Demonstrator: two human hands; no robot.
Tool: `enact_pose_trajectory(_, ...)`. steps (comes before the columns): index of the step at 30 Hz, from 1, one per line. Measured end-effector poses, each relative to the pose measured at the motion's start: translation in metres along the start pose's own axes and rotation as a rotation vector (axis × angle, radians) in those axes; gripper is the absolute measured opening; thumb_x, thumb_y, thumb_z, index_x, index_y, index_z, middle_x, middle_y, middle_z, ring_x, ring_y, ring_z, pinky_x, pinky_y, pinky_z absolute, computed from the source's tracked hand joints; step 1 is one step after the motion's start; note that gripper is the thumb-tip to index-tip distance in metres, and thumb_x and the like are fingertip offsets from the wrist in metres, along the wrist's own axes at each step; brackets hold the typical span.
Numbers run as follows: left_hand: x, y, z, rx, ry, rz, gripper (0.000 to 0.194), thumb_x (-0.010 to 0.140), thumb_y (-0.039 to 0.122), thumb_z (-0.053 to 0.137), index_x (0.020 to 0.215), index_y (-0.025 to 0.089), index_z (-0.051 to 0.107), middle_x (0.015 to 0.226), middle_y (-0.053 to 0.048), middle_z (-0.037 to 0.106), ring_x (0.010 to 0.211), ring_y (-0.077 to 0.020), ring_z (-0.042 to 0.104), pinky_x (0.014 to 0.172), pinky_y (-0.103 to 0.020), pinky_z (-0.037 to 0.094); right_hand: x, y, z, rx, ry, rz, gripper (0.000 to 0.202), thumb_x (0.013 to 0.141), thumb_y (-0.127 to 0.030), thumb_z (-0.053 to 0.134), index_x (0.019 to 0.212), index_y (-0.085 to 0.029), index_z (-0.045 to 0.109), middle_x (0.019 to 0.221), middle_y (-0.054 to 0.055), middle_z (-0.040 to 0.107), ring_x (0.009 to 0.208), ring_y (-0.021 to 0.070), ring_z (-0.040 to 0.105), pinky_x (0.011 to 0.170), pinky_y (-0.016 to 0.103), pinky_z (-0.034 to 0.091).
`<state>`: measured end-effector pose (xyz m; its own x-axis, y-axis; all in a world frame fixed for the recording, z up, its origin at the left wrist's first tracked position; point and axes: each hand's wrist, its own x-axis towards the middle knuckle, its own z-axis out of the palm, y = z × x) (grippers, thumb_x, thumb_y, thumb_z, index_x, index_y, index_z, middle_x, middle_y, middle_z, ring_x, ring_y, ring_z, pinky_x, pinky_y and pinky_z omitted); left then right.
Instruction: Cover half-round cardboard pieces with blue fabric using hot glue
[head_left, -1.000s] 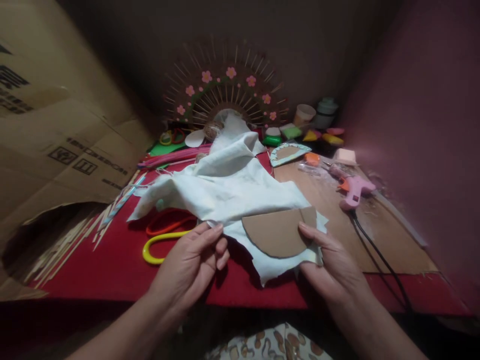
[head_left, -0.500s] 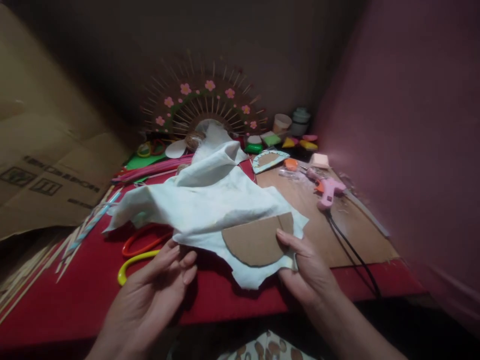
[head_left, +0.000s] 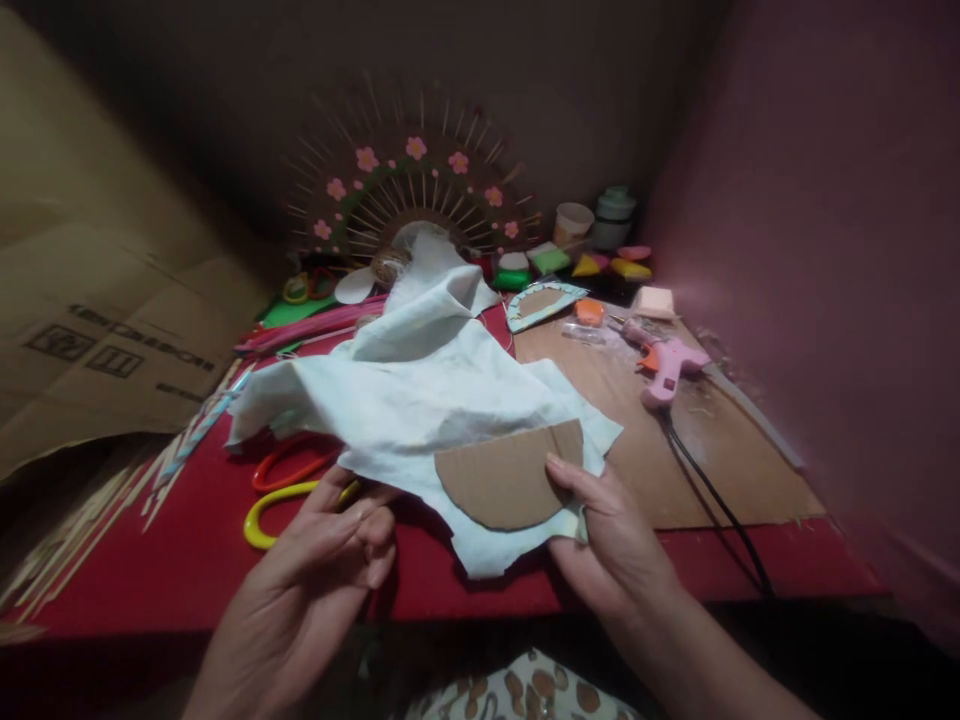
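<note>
A half-round piece of brown cardboard (head_left: 510, 480) lies on a wrinkled pale blue cloth (head_left: 427, 400), its straight edge facing away. My right hand (head_left: 615, 540) pinches the cardboard and the cloth together at the right end, thumb on top, other fingers underneath. At the cloth's near left edge is my left hand (head_left: 322, 570), palm up with curled fingers; whether it grips the cloth is unclear. Behind that hand lie scissors with a yellow handle loop (head_left: 277, 510) and a red loop, their blades hidden under the cloth.
A pink glue gun (head_left: 671, 370) with a black cord rests on a brown board (head_left: 720, 480) at right. Beyond are a cloth-edged half-round piece (head_left: 540, 305), clay packs and a flowered stick fan (head_left: 412, 190). Sticks (head_left: 112, 520) and a cardboard box (head_left: 97, 300) stand left.
The view has shifted slightly. The cardboard and cloth have moved a little left relative to the board, and my left hand's fingers have curled more.
</note>
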<state>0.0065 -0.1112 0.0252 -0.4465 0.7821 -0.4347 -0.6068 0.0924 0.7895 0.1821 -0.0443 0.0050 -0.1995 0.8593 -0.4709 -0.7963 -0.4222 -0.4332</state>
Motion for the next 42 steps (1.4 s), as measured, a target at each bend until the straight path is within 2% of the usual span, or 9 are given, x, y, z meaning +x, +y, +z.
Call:
enact_pose_trajectory(4,-0.005,-0.003,0.006,0.034,0.052,0.012,0.040,0.066,-0.007,0.052,0.097,0.016,0.064,0.084,-0.007,0.058,0.054,-0.0114,0.055,0.040,-0.020,0.049,0.000,0.001,-0.002,0.013,-0.034,0.012,0.059,0.070,-0.005,0.066,0.126,-0.022,0.055,0.089,0.002,0.075,0.074,0.0177,0.070,0.085,0.038,0.054)
enact_pose_trajectory(8,-0.008,-0.005,0.013,0.057,0.081,-0.022,0.036,0.070,-0.008,0.050,0.097,0.013,0.062,0.080,-0.006,0.058,0.056,-0.0097,0.056,0.048,-0.020,0.054,0.000,0.000,-0.002,0.036,-0.075,0.040,0.059,0.069,-0.007,0.068,0.124,-0.023,0.056,0.093,0.002,0.075,0.082,0.0192,0.070,0.086,0.037,0.054)
enact_pose_trajectory(14,-0.009,-0.007,0.018,0.136,0.103,-0.020,0.035,0.069,-0.008,0.050,0.096,0.012,0.062,0.086,-0.012,0.064,0.053,-0.0097,0.056,0.042,-0.018,0.051,0.000,-0.001,-0.002,0.062,-0.070,0.055,0.056,0.068,-0.008,0.069,0.121,-0.023,0.059,0.092,0.001,0.075,0.087,0.0198,0.070,0.087,0.036,0.053)
enact_pose_trajectory(19,-0.009,-0.011,0.005,0.177,0.021,0.023,0.051,0.071,-0.008,0.055,0.116,0.014,0.052,0.097,-0.018,0.067,0.052,-0.0101,0.057,0.040,-0.019,0.049,0.001,0.002,-0.005,0.036,-0.089,0.031,0.054,0.071,-0.008,0.067,0.122,-0.025,0.058,0.097,0.001,0.074,0.082,0.0167,0.070,0.085,0.034,0.054)
enact_pose_trajectory(23,-0.010,-0.011,-0.004,0.167,-0.019,0.026,0.058,0.072,-0.006,0.058,0.125,0.015,0.045,0.102,-0.023,0.068,0.052,-0.0098,0.056,0.041,-0.019,0.048,0.001,0.002,-0.006,0.009,-0.085,-0.011,0.055,0.070,-0.006,0.067,0.121,-0.025,0.059,0.093,0.000,0.075,0.079,0.0164,0.070,0.084,0.034,0.054)
enact_pose_trajectory(30,-0.016,-0.010,-0.008,0.240,-0.063,0.003,0.054,0.070,-0.002,0.062,0.121,0.011,0.050,0.101,-0.024,0.070,0.048,-0.0093,0.055,0.036,-0.015,0.043,0.001,-0.005,-0.006,0.007,-0.045,0.025,0.050,0.069,0.000,0.063,0.116,-0.018,0.062,0.081,0.002,0.075,0.071,0.0171,0.070,0.081,0.034,0.054)
enact_pose_trajectory(35,-0.024,-0.016,-0.009,0.332,-0.179,-0.132,0.051,0.075,0.009,0.067,0.122,0.007,0.048,0.090,-0.024,0.072,0.039,-0.0103,0.055,0.033,-0.018,0.043,0.002,-0.005,-0.006,-0.002,-0.032,0.034,0.047,0.071,0.001,0.058,0.115,-0.017,0.063,0.078,0.001,0.075,0.069,0.0168,0.069,0.080,0.035,0.055)
enact_pose_trajectory(40,-0.033,-0.026,-0.002,0.281,-0.314,-0.308,0.050,0.079,0.014,0.065,0.125,0.006,0.046,0.067,-0.014,0.071,0.033,-0.0124,0.054,0.030,-0.017,0.042,0.002,-0.004,-0.008,-0.031,-0.062,-0.004,0.050,0.070,0.001,0.061,0.116,-0.019,0.062,0.081,0.000,0.074,0.073,0.0171,0.069,0.083,0.035,0.054)
enact_pose_trajectory(42,-0.035,-0.030,0.001,0.252,-0.394,-0.362,0.043,0.081,0.015,0.064,0.121,0.008,0.051,0.072,-0.014,0.071,0.038,-0.0137,0.059,0.031,-0.017,0.045,0.001,-0.003,-0.009,-0.047,-0.079,-0.026,0.052,0.070,0.000,0.062,0.118,-0.019,0.060,0.084,0.000,0.075,0.074,0.0167,0.069,0.083,0.035,0.054)
